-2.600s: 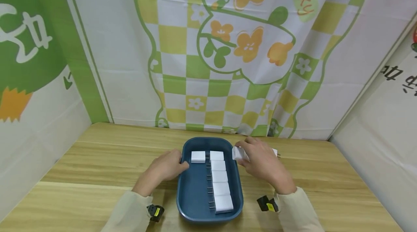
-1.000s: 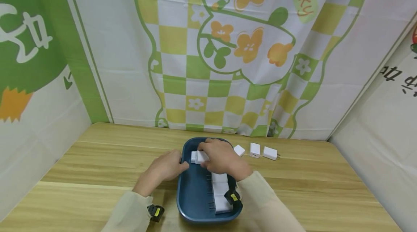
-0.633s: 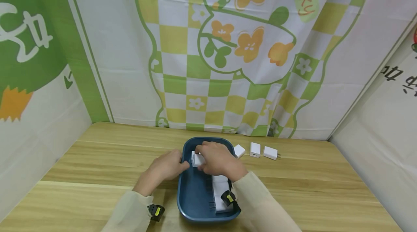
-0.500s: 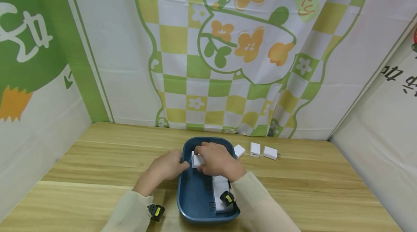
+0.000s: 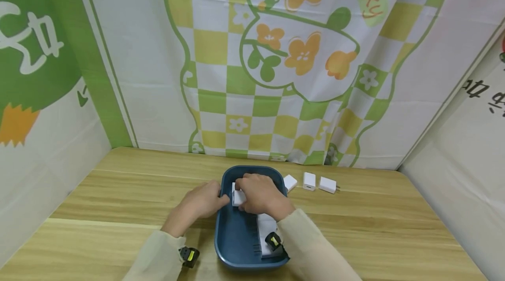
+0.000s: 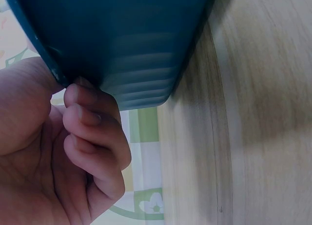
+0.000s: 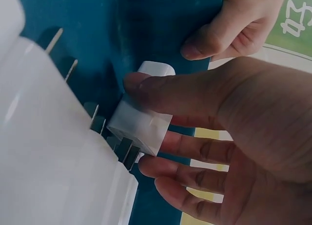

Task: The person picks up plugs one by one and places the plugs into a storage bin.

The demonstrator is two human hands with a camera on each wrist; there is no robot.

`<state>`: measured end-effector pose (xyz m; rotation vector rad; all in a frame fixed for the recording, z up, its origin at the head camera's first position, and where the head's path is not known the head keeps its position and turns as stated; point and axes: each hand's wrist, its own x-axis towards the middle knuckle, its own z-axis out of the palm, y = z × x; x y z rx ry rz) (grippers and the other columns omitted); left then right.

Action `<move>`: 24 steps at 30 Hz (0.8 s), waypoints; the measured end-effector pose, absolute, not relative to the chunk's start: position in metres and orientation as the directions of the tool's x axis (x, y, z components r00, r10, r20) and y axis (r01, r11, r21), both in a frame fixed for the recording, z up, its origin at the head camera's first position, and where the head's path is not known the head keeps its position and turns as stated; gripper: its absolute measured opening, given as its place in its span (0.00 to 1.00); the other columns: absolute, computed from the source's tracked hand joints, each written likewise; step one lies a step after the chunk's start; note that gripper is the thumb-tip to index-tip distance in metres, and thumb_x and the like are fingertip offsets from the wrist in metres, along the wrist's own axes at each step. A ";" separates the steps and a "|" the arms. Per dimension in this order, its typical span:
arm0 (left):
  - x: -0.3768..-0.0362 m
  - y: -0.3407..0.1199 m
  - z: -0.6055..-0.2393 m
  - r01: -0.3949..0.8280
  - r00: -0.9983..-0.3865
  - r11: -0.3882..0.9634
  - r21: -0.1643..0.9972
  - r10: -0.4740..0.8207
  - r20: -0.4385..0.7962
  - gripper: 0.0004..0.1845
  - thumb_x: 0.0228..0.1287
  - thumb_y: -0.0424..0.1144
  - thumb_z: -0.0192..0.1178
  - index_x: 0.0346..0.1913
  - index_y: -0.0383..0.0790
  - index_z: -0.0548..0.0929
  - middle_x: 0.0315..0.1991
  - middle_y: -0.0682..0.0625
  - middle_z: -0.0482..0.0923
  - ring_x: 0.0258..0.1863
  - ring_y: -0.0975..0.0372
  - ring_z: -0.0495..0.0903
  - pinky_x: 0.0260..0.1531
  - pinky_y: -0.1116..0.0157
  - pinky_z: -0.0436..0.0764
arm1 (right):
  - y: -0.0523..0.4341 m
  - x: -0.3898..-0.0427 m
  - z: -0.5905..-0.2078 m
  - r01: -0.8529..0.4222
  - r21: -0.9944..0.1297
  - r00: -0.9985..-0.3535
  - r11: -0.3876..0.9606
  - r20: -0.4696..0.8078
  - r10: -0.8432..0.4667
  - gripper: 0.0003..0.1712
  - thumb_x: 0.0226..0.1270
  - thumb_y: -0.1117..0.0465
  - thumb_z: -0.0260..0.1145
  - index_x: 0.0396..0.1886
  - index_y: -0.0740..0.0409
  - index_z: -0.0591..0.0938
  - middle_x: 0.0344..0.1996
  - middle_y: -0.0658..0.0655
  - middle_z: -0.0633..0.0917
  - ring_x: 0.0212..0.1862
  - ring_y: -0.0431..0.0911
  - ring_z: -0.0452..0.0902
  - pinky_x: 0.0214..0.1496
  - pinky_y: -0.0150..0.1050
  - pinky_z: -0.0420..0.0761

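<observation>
My left hand (image 5: 202, 200) pinches the left rim of a deep blue plastic tray (image 5: 236, 243); the left wrist view shows thumb and curled fingers at that rim. My right hand (image 5: 261, 194) is inside the tray's far left part, gripping a white USB charger plug (image 7: 139, 122) between thumb and fingers. Its two metal prongs point towards the row at the right. Another charger lies just behind it, mostly hidden by the right hand. A column of white chargers (image 5: 268, 228) runs along the tray's right side, prongs to the left, partly covered by my right wrist.
On the wooden table (image 5: 130, 202), right of the tray, lie a tilted white charger (image 5: 290, 182), an upright-lying one (image 5: 309, 181) and one with prongs to the right (image 5: 328, 185). A patterned curtain (image 5: 213, 97) hangs at the table's back edge.
My right hand has brought a charger from the table on the right into the tray, lowered it at the far left and shifted slightly towards me. The left hand has stayed on the rim.
</observation>
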<state>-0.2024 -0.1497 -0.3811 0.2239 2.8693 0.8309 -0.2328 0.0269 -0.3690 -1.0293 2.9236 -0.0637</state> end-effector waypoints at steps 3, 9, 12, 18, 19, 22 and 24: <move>-0.203 -0.150 -0.381 0.102 -0.978 0.835 0.541 0.183 -0.097 0.18 0.67 0.41 0.59 0.18 0.44 0.71 0.15 0.54 0.64 0.14 0.62 0.65 0.17 0.66 0.61 | 0.026 -0.233 -0.370 -0.626 -0.043 -0.778 0.778 -0.025 -0.627 0.24 0.57 0.51 0.79 0.53 0.50 0.85 0.44 0.51 0.84 0.44 0.45 0.80 0.46 0.43 0.81; -0.202 -0.150 -0.381 0.101 -0.978 0.835 0.541 0.182 -0.098 0.18 0.66 0.41 0.59 0.18 0.43 0.71 0.15 0.54 0.64 0.14 0.62 0.65 0.17 0.66 0.61 | 0.024 -0.232 -0.370 -0.629 -0.023 -0.777 0.777 -0.027 -0.629 0.23 0.55 0.51 0.80 0.50 0.49 0.86 0.43 0.51 0.83 0.43 0.45 0.80 0.44 0.43 0.81; -0.202 -0.150 -0.381 0.100 -0.979 0.835 0.540 0.181 -0.099 0.18 0.66 0.41 0.59 0.18 0.43 0.71 0.15 0.54 0.64 0.14 0.62 0.65 0.17 0.66 0.61 | 0.024 -0.232 -0.371 -0.630 -0.018 -0.776 0.777 -0.029 -0.630 0.23 0.55 0.51 0.81 0.49 0.49 0.86 0.43 0.50 0.83 0.44 0.45 0.80 0.45 0.43 0.81; -0.202 -0.150 -0.380 0.105 -0.978 0.836 0.539 0.185 -0.097 0.18 0.66 0.41 0.59 0.17 0.44 0.71 0.14 0.54 0.64 0.14 0.62 0.64 0.17 0.66 0.61 | 0.023 -0.232 -0.373 -0.632 -0.012 -0.774 0.775 -0.035 -0.632 0.22 0.53 0.51 0.82 0.48 0.48 0.86 0.42 0.49 0.84 0.45 0.45 0.80 0.46 0.44 0.81; -0.202 -0.149 -0.380 0.105 -0.978 0.836 0.539 0.186 -0.097 0.19 0.66 0.40 0.59 0.17 0.44 0.71 0.14 0.54 0.64 0.14 0.62 0.64 0.17 0.66 0.61 | 0.023 -0.232 -0.374 -0.631 -0.012 -0.775 0.775 -0.034 -0.631 0.22 0.53 0.51 0.82 0.48 0.48 0.87 0.42 0.49 0.84 0.45 0.45 0.80 0.46 0.44 0.81; -0.201 -0.150 -0.380 0.105 -0.977 0.832 0.544 0.189 -0.100 0.19 0.67 0.40 0.59 0.17 0.44 0.70 0.14 0.54 0.63 0.14 0.62 0.64 0.17 0.66 0.61 | 0.022 -0.232 -0.375 -0.629 -0.012 -0.776 0.777 -0.033 -0.629 0.22 0.53 0.51 0.82 0.47 0.48 0.87 0.42 0.49 0.84 0.45 0.44 0.80 0.45 0.43 0.81; -0.201 -0.150 -0.380 0.104 -0.977 0.829 0.550 0.190 -0.102 0.19 0.67 0.40 0.59 0.17 0.44 0.70 0.14 0.54 0.63 0.14 0.63 0.63 0.17 0.67 0.60 | 0.022 -0.232 -0.376 -0.630 -0.011 -0.776 0.777 -0.032 -0.630 0.22 0.52 0.51 0.82 0.46 0.48 0.87 0.41 0.49 0.84 0.44 0.44 0.80 0.44 0.43 0.81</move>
